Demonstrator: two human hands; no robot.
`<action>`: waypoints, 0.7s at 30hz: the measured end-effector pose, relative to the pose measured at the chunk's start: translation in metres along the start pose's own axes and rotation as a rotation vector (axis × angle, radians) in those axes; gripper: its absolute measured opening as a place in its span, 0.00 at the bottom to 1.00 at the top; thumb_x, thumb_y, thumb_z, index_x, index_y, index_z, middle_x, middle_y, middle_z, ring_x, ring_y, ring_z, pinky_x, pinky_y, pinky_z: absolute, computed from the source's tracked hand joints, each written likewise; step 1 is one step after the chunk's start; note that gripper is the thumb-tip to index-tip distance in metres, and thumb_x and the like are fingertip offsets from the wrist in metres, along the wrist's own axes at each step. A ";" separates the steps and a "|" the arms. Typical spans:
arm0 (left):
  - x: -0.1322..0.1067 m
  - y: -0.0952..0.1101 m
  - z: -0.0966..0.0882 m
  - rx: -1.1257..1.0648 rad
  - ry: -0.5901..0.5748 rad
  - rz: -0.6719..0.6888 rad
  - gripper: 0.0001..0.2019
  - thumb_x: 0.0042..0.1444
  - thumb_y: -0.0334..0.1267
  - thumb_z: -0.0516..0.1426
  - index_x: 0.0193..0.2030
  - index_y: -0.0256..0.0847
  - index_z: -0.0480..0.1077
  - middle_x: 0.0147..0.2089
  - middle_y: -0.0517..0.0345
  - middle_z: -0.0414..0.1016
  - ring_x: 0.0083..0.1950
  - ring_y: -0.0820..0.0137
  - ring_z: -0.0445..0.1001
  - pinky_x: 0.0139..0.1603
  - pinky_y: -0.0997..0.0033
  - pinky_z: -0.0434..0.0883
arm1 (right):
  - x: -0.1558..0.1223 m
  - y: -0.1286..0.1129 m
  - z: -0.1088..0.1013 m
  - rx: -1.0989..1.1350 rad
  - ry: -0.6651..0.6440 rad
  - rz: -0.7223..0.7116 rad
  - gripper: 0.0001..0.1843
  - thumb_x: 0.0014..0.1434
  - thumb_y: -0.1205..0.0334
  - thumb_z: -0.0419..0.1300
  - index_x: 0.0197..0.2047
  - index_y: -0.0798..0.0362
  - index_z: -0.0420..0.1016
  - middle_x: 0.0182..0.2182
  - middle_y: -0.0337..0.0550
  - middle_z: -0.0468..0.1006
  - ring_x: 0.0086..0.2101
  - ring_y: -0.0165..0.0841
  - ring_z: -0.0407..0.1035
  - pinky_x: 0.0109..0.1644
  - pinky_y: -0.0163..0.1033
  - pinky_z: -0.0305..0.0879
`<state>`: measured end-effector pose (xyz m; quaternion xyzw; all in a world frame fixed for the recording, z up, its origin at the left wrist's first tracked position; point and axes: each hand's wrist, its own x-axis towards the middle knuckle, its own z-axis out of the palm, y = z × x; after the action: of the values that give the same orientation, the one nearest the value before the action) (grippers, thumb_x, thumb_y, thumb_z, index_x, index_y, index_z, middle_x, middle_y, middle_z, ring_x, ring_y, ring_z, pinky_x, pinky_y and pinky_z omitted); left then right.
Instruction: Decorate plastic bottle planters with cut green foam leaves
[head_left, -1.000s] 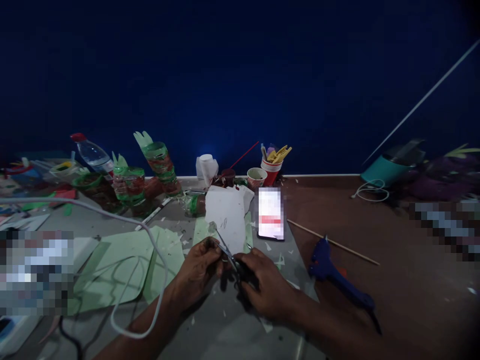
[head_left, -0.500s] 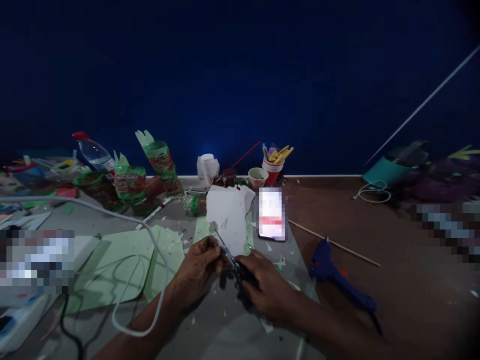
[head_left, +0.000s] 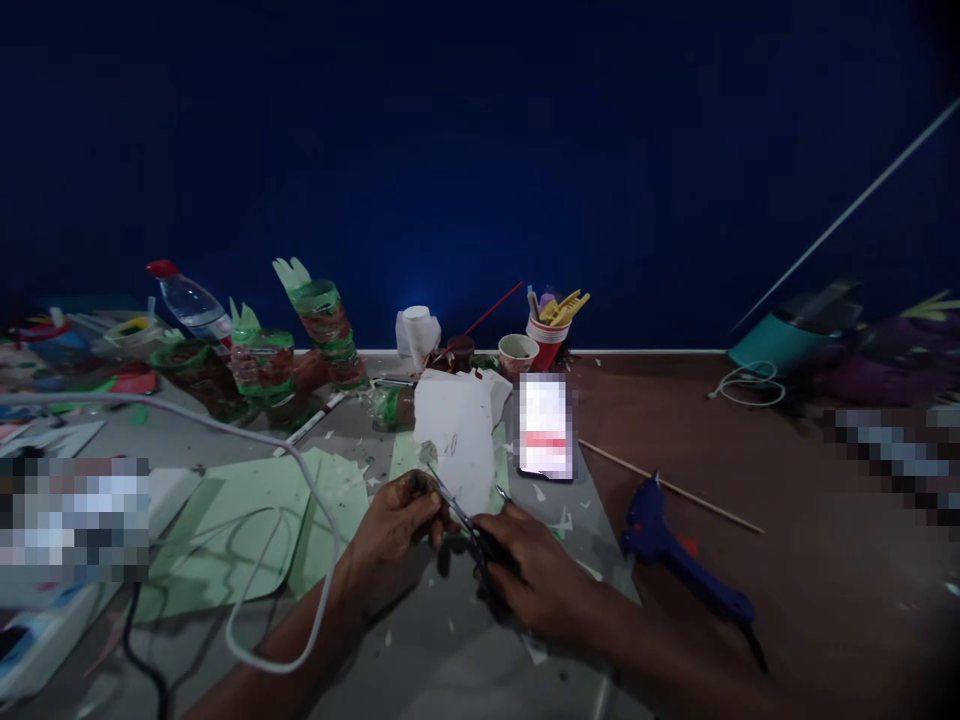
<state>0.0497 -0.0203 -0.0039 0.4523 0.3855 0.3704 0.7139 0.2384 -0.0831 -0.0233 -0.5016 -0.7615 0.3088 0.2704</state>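
Observation:
My right hand (head_left: 529,565) is wrapped round the black handles of a pair of scissors (head_left: 459,515), whose blades point up and left. The blades reach the fingertips of my left hand (head_left: 401,520). Those fingers are pinched together, and a small pale scrap (head_left: 428,455) shows just above them; I cannot make out what exactly they hold. Behind both hands lies a white sheet of paper (head_left: 457,430) with a small pencil mark, on top of light green paper (head_left: 401,455).
A phone (head_left: 545,425) with a lit screen lies right of the paper. Further right are a blue glue gun (head_left: 664,540) and a wooden stick (head_left: 705,495). Green-and-brown wrapped bottle pieces (head_left: 322,315) stand at the back left. A white cable (head_left: 322,520) loops over green sheets (head_left: 225,540).
The scissor blades look more closed together than before. Both hands stay at nearly the same spot, and the whole view has shifted very slightly.

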 end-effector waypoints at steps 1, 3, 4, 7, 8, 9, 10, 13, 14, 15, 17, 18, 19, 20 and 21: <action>0.000 -0.001 -0.001 0.004 0.006 0.000 0.12 0.45 0.43 0.64 0.24 0.38 0.68 0.16 0.61 0.69 0.24 0.70 0.71 0.28 0.73 0.65 | 0.000 0.000 0.000 0.005 0.002 0.001 0.21 0.52 0.68 0.55 0.51 0.54 0.69 0.36 0.47 0.71 0.38 0.38 0.64 0.43 0.42 0.62; 0.001 -0.002 -0.002 0.002 0.015 -0.002 0.12 0.45 0.43 0.64 0.24 0.38 0.68 0.17 0.61 0.69 0.24 0.70 0.72 0.29 0.74 0.66 | 0.000 -0.001 0.001 0.008 0.002 0.004 0.20 0.52 0.68 0.55 0.50 0.54 0.69 0.36 0.46 0.71 0.38 0.38 0.64 0.42 0.41 0.62; 0.001 -0.002 -0.002 -0.001 0.019 -0.004 0.12 0.46 0.43 0.64 0.24 0.38 0.68 0.17 0.61 0.69 0.25 0.70 0.72 0.29 0.74 0.66 | -0.001 -0.001 0.001 0.006 0.005 0.007 0.20 0.52 0.68 0.55 0.50 0.54 0.69 0.36 0.46 0.71 0.38 0.38 0.64 0.42 0.41 0.62; 0.000 -0.001 -0.002 0.010 0.019 -0.011 0.12 0.46 0.42 0.64 0.23 0.38 0.67 0.16 0.62 0.69 0.24 0.71 0.72 0.29 0.74 0.66 | -0.001 -0.002 0.001 -0.002 0.004 0.007 0.19 0.52 0.68 0.54 0.49 0.54 0.70 0.35 0.46 0.71 0.37 0.37 0.64 0.42 0.40 0.62; 0.000 0.000 -0.002 0.017 0.018 -0.014 0.12 0.46 0.42 0.64 0.23 0.38 0.67 0.16 0.62 0.69 0.24 0.71 0.72 0.28 0.74 0.66 | -0.001 -0.002 0.001 -0.004 0.001 0.004 0.19 0.53 0.69 0.54 0.49 0.54 0.70 0.35 0.46 0.70 0.38 0.38 0.64 0.42 0.40 0.62; -0.001 0.001 -0.001 0.025 0.017 -0.018 0.12 0.46 0.42 0.64 0.23 0.38 0.67 0.17 0.62 0.69 0.23 0.71 0.71 0.28 0.74 0.66 | -0.001 -0.002 0.001 -0.005 -0.005 0.001 0.18 0.53 0.69 0.54 0.48 0.53 0.70 0.35 0.46 0.70 0.38 0.38 0.64 0.42 0.40 0.62; -0.001 0.002 -0.001 0.031 0.017 -0.021 0.12 0.46 0.42 0.64 0.24 0.38 0.67 0.17 0.61 0.69 0.23 0.72 0.71 0.27 0.74 0.65 | -0.001 -0.002 0.001 -0.005 -0.011 0.000 0.18 0.52 0.69 0.54 0.47 0.53 0.71 0.34 0.45 0.70 0.38 0.38 0.64 0.42 0.40 0.62; -0.002 0.005 0.000 0.023 0.012 -0.026 0.12 0.47 0.42 0.63 0.25 0.38 0.66 0.16 0.62 0.69 0.23 0.72 0.71 0.29 0.74 0.67 | 0.000 -0.003 0.000 0.013 -0.015 0.014 0.17 0.53 0.71 0.53 0.45 0.52 0.72 0.33 0.45 0.71 0.37 0.37 0.65 0.42 0.40 0.62; -0.003 0.006 0.001 0.008 0.011 -0.027 0.12 0.47 0.42 0.63 0.25 0.39 0.66 0.16 0.62 0.69 0.23 0.72 0.71 0.30 0.73 0.68 | 0.000 -0.003 0.000 0.027 -0.013 0.023 0.16 0.53 0.71 0.53 0.45 0.52 0.72 0.33 0.44 0.71 0.37 0.37 0.66 0.42 0.40 0.62; -0.003 0.006 0.001 -0.009 0.006 -0.027 0.12 0.47 0.41 0.63 0.26 0.39 0.66 0.16 0.64 0.68 0.22 0.73 0.70 0.32 0.72 0.69 | 0.000 -0.002 -0.001 0.044 -0.005 0.030 0.17 0.52 0.71 0.53 0.44 0.52 0.72 0.34 0.44 0.71 0.37 0.37 0.66 0.41 0.39 0.62; -0.003 0.005 0.001 -0.046 0.002 -0.017 0.10 0.47 0.40 0.63 0.27 0.39 0.66 0.18 0.65 0.67 0.21 0.76 0.68 0.36 0.69 0.71 | 0.000 -0.001 -0.002 0.091 0.041 0.042 0.18 0.51 0.72 0.53 0.45 0.52 0.72 0.35 0.45 0.72 0.38 0.37 0.67 0.42 0.40 0.63; -0.003 0.005 0.000 -0.067 0.009 -0.002 0.10 0.47 0.39 0.63 0.28 0.39 0.66 0.20 0.66 0.68 0.20 0.77 0.67 0.38 0.68 0.71 | 0.000 0.001 -0.002 0.122 0.075 0.045 0.19 0.50 0.72 0.54 0.46 0.52 0.72 0.36 0.46 0.73 0.38 0.37 0.67 0.44 0.41 0.63; -0.004 0.005 0.000 -0.092 0.024 0.016 0.09 0.47 0.38 0.63 0.29 0.38 0.66 0.23 0.65 0.69 0.20 0.79 0.66 0.39 0.67 0.72 | 0.000 0.002 -0.002 0.155 0.108 0.046 0.20 0.49 0.72 0.55 0.47 0.53 0.71 0.37 0.47 0.73 0.39 0.38 0.67 0.45 0.42 0.63; -0.004 0.005 0.000 -0.120 0.044 0.036 0.09 0.47 0.37 0.63 0.29 0.38 0.66 0.25 0.65 0.70 0.20 0.80 0.65 0.39 0.67 0.72 | 0.000 0.004 -0.003 0.189 0.136 0.047 0.21 0.48 0.72 0.55 0.47 0.53 0.71 0.39 0.47 0.73 0.40 0.38 0.67 0.46 0.42 0.64; -0.004 0.005 0.000 -0.150 0.065 0.050 0.10 0.46 0.36 0.64 0.30 0.39 0.66 0.27 0.65 0.70 0.19 0.81 0.64 0.38 0.67 0.73 | 0.000 0.005 -0.003 0.221 0.152 0.049 0.22 0.48 0.72 0.55 0.48 0.54 0.70 0.40 0.48 0.73 0.40 0.38 0.68 0.46 0.43 0.64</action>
<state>0.0469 -0.0218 0.0012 0.3947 0.3682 0.4306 0.7233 0.2441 -0.0809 -0.0251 -0.5092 -0.6876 0.3585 0.3734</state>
